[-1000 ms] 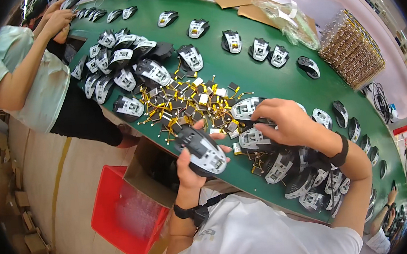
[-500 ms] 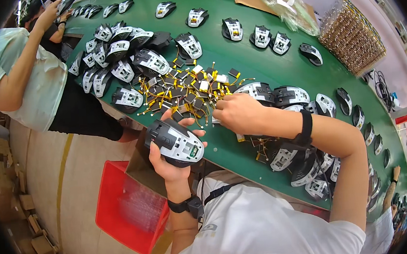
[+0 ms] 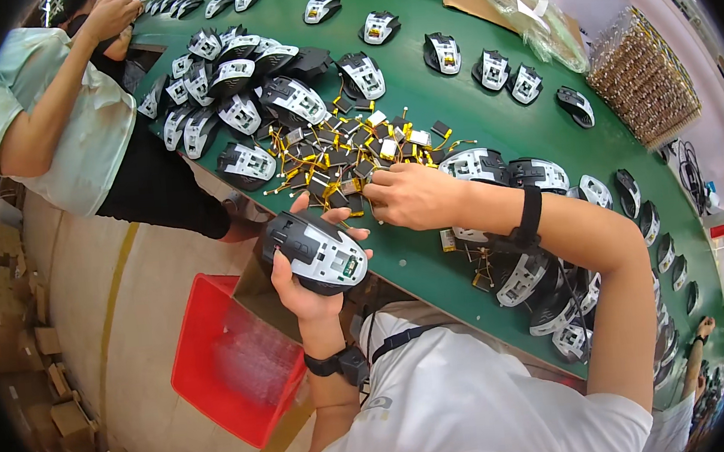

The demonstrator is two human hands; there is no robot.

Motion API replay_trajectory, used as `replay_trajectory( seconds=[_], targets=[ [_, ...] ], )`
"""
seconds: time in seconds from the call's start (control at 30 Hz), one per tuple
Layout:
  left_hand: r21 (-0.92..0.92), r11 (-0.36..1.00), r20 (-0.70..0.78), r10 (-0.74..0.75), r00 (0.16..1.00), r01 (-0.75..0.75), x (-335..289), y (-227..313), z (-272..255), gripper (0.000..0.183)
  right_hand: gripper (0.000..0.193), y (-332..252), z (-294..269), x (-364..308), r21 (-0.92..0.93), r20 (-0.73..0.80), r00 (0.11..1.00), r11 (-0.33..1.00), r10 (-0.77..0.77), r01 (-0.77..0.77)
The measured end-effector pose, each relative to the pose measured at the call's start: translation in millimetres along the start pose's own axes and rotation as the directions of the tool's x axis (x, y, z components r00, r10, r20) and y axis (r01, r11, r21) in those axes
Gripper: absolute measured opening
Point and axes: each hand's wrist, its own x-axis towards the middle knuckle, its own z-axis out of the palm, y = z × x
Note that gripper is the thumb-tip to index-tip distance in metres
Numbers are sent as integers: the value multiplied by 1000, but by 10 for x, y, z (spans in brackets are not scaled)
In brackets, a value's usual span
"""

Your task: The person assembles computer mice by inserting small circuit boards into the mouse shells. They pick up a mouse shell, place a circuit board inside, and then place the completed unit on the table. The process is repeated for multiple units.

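A half-assembled computer mouse (image 3: pixel 320 254), black and white-grey with openings in its shell and a small green board showing, rests in my left hand (image 3: pixel 307 301). The fingers wrap round its far side, with the thumb at the near edge. My right hand (image 3: pixel 415 197) is at the near right edge of a heap of small flat batteries (image 3: pixel 340 152) with yellow tape and thin wires. Its fingers are curled together and pointing left, a little above and right of the held mouse. Whatever lies between those fingertips is hidden.
More mouse shells (image 3: pixel 237 78) are piled at the far left of the green table (image 3: pixel 446 102). Others lie under and beyond my right forearm (image 3: pixel 538 172). A stack of brown trays (image 3: pixel 642 81) and a clear plastic bag (image 3: pixel 525 26) lie at the back. A red bin (image 3: pixel 219 359) stands left; a co-worker (image 3: pixel 60 123) is beyond.
My right hand has shifted slightly left toward the held mouse, fingers still curled. My left hand keeps the mouse nearly in place. The whole view has shifted a little.
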Motion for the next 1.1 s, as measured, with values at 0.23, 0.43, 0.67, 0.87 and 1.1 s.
replay_trajectory(
  seconds=[0.23,0.43,0.67,0.87,1.1],
  targets=[
    [-25,999,18,-24,1000,25,109,-56,11,84,14,117,-72,-153,143,-117,989,987,92,-75],
    [17,998,38,-63,997,62,104,-69,107,83,15,175,7,-31,67,-79,995,996,-55,60],
    [-58,995,-7,-87,996,86,183,-117,153,80,13,143,-389,-313,954,39,820,223,571,-200],
    [21,988,78,-154,985,153,362,-338,544,80,17,-293,-969,-703,950,112,695,129,710,-285],
    [83,988,176,-146,974,133,377,-572,1033,84,11,-779,-1240,-955,577,-220,701,669,679,-467]
  ],
)
